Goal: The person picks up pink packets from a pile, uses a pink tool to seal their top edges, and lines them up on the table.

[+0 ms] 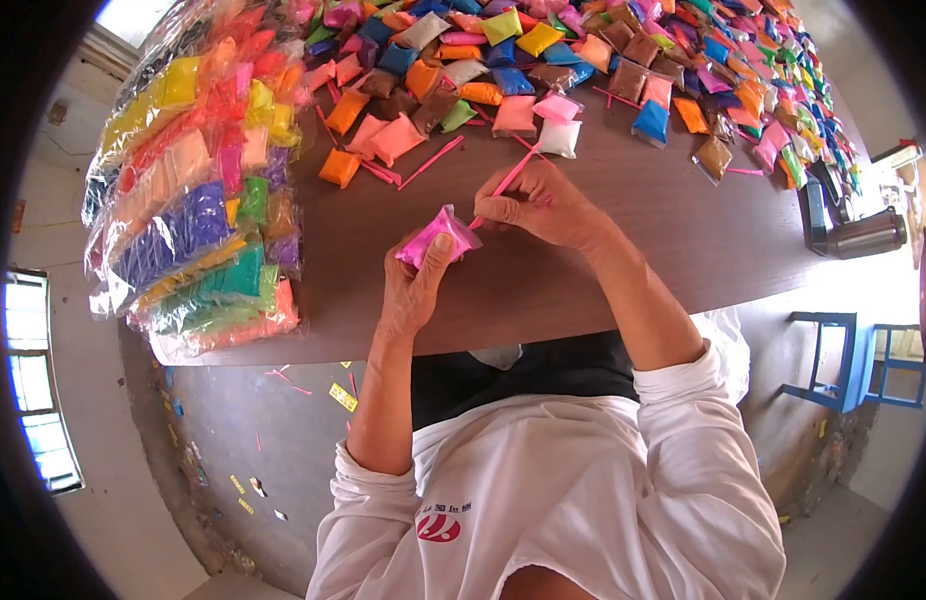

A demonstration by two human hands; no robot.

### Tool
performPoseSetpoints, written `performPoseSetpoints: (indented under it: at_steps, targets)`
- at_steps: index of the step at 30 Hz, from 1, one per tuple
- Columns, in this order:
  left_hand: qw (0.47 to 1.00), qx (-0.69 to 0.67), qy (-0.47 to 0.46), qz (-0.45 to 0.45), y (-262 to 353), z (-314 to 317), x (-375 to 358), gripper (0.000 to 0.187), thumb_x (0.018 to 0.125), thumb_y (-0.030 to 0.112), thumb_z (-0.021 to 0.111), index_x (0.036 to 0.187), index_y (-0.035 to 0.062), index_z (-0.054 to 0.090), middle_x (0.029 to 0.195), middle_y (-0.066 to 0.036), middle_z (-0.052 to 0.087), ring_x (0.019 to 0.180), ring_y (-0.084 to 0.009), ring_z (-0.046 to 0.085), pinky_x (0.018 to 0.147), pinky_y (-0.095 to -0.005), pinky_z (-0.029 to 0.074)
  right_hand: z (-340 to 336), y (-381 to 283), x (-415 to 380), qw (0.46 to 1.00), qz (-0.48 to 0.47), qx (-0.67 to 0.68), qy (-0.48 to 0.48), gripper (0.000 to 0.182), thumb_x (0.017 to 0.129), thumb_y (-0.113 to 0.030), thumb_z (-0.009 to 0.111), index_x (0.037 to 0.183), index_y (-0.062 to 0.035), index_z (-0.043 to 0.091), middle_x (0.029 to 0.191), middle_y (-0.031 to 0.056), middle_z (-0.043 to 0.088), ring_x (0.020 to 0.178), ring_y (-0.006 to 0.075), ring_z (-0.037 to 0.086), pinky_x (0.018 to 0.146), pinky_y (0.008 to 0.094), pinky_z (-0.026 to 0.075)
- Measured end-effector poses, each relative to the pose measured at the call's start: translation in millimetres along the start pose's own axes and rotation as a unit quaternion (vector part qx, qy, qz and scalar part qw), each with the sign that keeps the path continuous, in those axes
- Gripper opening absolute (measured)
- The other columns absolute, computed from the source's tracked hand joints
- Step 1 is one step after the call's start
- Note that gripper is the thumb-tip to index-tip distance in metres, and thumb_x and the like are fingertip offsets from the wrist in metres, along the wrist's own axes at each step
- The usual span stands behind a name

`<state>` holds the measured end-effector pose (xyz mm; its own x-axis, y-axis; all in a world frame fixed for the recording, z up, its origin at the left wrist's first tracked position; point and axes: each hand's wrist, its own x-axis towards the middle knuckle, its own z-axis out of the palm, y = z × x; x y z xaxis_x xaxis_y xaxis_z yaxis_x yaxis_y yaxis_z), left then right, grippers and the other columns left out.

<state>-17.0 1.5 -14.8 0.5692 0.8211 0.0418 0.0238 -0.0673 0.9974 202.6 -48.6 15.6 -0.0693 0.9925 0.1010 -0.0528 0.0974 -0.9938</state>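
Observation:
My left hand [417,278] is closed round a small clear packet of pink material [438,238], with the thumb pressed on its front. Just to the right, my right hand [538,205] pinches a thin pink stick [514,172] between thumb and fingers. The stick slants, its lower end close to the packet's open-looking corner; whether they touch is unclear. Beyond the hands, a white packet [559,138] and a salmon packet [515,116] lie on the brown table [683,235].
Large clear bags of coloured packets [198,200] are stacked at the left. A heap of small packets [583,45] covers the far side. More pink sticks [431,162] lie before it. A metal flask [867,234] lies at the right edge, and a blue stool [843,362] stands below.

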Motion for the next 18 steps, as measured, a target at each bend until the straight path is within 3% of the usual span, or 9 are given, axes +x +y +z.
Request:
performPoseSetpoints:
  at_steps: [9, 12, 18]
  targets:
    - [1.0, 0.015, -0.001, -0.007, -1.4, -0.3, -0.3, 0.048, 0.094, 0.048, 0.064, 0.098, -0.0006, 0.065, 0.084, -0.002, 0.061, 0.079, -0.0094, 0.05, 0.071, -0.0256, 0.042, 1.4, 4.3, 3.1, 0.999, -0.029, -0.039, 0.014, 0.022, 0.093, -0.023, 0.07, 0.094, -0.0008, 0.07, 0.08, 0.001, 0.067, 0.072, 0.0079, 0.059, 0.066, 0.0247, 0.049]
    - [1.0, 0.029, -0.004, -0.007, -1.2, -1.4, 0.0, 0.047, 0.094, 0.047, 0.064, 0.097, -0.0001, 0.066, 0.085, -0.002, 0.061, 0.079, -0.0094, 0.05, 0.071, -0.0258, 0.042, 1.5, 9.7, 4.5, 0.991, -0.066, -0.12, 0.012, 0.023, 0.092, -0.024, 0.069, 0.094, -0.0011, 0.071, 0.079, 0.003, 0.068, 0.072, 0.0089, 0.06, 0.067, 0.0262, 0.049]
    - [1.0, 0.021, -0.002, 0.008, -6.7, -0.7, 1.2, 0.046, 0.094, 0.046, 0.064, 0.096, 0.0002, 0.066, 0.085, -0.001, 0.06, 0.078, -0.0093, 0.049, 0.07, -0.0257, 0.041, -4.2, 10.7, -0.4, 0.989, -0.002, -0.14, -0.056, 0.021, 0.093, -0.021, 0.069, 0.093, 0.0002, 0.07, 0.08, 0.0018, 0.068, 0.076, 0.0096, 0.061, 0.069, 0.0256, 0.051]
